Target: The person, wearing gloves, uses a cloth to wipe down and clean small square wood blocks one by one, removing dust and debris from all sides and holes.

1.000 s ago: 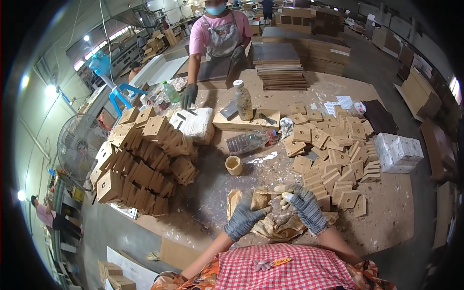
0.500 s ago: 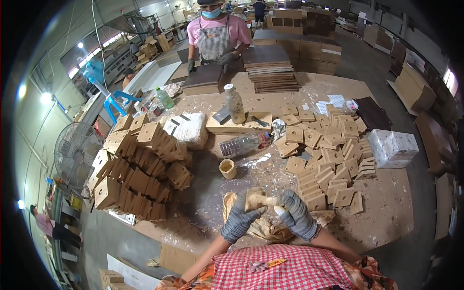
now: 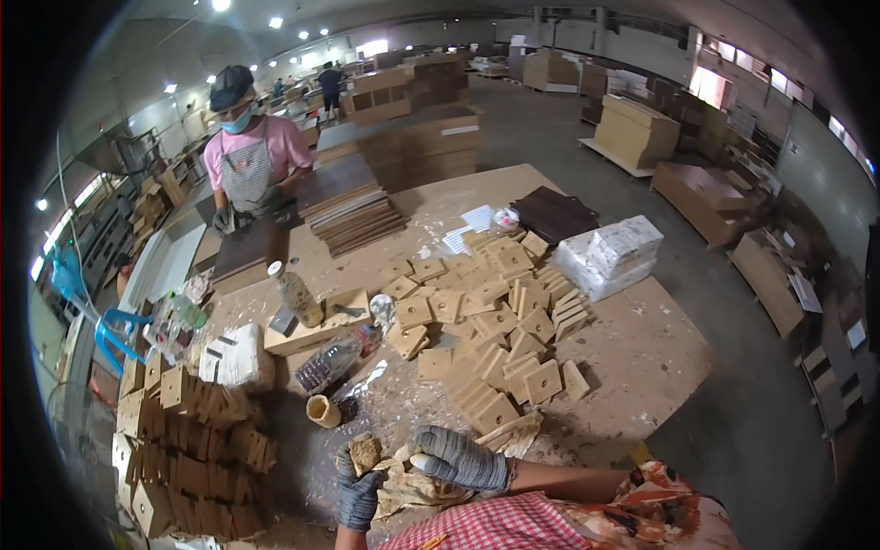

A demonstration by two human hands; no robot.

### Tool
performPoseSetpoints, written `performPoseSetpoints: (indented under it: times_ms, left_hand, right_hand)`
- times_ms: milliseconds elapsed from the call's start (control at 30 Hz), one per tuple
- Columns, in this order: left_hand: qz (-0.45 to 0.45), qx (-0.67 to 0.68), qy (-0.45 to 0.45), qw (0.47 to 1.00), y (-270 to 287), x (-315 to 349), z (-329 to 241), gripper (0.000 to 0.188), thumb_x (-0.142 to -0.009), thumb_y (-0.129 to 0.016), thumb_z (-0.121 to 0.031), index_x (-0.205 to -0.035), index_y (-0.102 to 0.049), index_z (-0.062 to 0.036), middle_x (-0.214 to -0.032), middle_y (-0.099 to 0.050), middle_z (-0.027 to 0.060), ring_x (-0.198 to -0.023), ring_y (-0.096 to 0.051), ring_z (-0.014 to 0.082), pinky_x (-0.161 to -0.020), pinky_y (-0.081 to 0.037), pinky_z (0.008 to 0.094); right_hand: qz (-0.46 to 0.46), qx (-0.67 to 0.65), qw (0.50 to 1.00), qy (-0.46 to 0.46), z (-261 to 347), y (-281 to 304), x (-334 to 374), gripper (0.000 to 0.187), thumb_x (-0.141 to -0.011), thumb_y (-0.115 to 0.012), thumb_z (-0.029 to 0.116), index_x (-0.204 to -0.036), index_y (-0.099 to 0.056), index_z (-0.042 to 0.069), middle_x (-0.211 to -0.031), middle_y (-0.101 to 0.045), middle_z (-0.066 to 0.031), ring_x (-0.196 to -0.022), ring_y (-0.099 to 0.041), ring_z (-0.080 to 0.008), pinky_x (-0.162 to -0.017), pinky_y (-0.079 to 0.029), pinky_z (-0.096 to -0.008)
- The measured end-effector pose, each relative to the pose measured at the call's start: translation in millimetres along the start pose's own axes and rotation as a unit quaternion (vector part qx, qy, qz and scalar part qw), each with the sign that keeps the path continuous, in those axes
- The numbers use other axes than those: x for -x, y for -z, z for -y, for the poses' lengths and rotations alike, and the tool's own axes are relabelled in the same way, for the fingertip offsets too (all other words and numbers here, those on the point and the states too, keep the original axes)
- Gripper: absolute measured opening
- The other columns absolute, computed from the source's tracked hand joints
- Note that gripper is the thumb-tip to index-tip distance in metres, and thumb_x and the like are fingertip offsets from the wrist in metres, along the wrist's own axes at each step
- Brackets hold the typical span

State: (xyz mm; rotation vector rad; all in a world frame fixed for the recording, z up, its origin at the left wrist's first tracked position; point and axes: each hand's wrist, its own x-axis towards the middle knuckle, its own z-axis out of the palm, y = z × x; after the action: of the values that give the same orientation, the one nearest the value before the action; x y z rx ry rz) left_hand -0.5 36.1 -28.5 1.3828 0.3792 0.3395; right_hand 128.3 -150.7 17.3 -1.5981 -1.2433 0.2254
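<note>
Head view: grey-gloved L hand (image 3: 358, 495) grips rough tan lump (image 3: 365, 452), near side, by crumpled yellowish cloth (image 3: 412, 492); grey-gloved R hand (image 3: 463, 459) curled, contents can't tell. Prob. best: steady L grip, no crushing.

Moderately lit interior. Ceiling lamps (image 3: 276, 22) appear as small glaring spots at upper left; a window (image 3: 709, 84) at upper right is overexposed. Light falls fairly evenly on the right part of the worktable (image 3: 632, 367), whereas shadow darkens the surface beside the stacked wooden blocks (image 3: 197, 467). The gloved right hand (image 3: 463, 456) is softly resolved. Fisheye distortion bows the right-hand wall (image 3: 825, 183); black vignetting fills the corners.
</note>
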Motion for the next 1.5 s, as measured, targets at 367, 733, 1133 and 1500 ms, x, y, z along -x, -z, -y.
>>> performPoseSetpoints:
  times_ms: [367, 733, 1133, 1500]
  left_hand:
    - [0.06, 0.022, 0.085, 0.994, -31.1, 6.4, -36.2, 0.054, -0.074, -0.071, 0.004, -0.121, -0.047, -0.0066, -0.098, -0.061, 0.0035, -0.078, -0.059, 0.0099, -0.062, -0.047, 0.0225]
    - [0.079, -0.033, 0.092, 0.992, -34.5, 11.7, -29.1, 0.047, -0.075, -0.072, 0.0, -0.116, -0.049, -0.0069, -0.088, -0.061, 0.0016, -0.066, -0.055, 0.0084, -0.055, -0.044, 0.0212]
    - [0.102, -0.042, 0.124, 0.986, -29.2, 16.6, -23.6, 0.045, -0.078, -0.071, -0.001, -0.117, -0.049, -0.0049, -0.091, -0.06, 0.0012, -0.07, -0.054, 0.0077, -0.061, -0.045, 0.0222]
    - [0.036, 0.005, 0.142, 0.989, -34.1, 16.4, -27.5, 0.042, -0.076, -0.071, -0.001, -0.114, -0.051, -0.0035, -0.075, -0.059, 0.0022, -0.055, -0.049, 0.0075, -0.047, -0.037, 0.0223]
  right_hand:
    - [-0.049, -0.158, 0.973, -0.162, -2.9, 17.6, 1.1, 0.027, -0.094, -0.051, 0.024, -0.102, -0.06, 0.0, -0.086, -0.061, -0.0136, -0.081, -0.059, -0.0221, -0.075, -0.046, -0.0332]
    - [-0.042, -0.215, 0.953, -0.208, -10.7, 11.6, 6.3, 0.028, -0.093, -0.052, 0.025, -0.103, -0.06, 0.0, -0.09, -0.061, -0.0146, -0.086, -0.06, -0.0235, -0.079, -0.046, -0.0337]
    - [-0.067, -0.083, 0.992, -0.065, -27.9, -9.4, 16.0, 0.032, -0.093, -0.052, 0.026, -0.107, -0.058, -0.003, -0.092, -0.062, -0.016, -0.085, -0.058, -0.0238, -0.081, -0.045, -0.0346]
    - [0.006, -0.014, 1.0, -0.024, -13.0, 0.6, 13.4, 0.019, -0.089, -0.056, 0.019, -0.098, -0.056, 0.002, -0.097, -0.052, -0.0149, -0.093, -0.053, -0.0304, -0.085, -0.042, -0.0385]
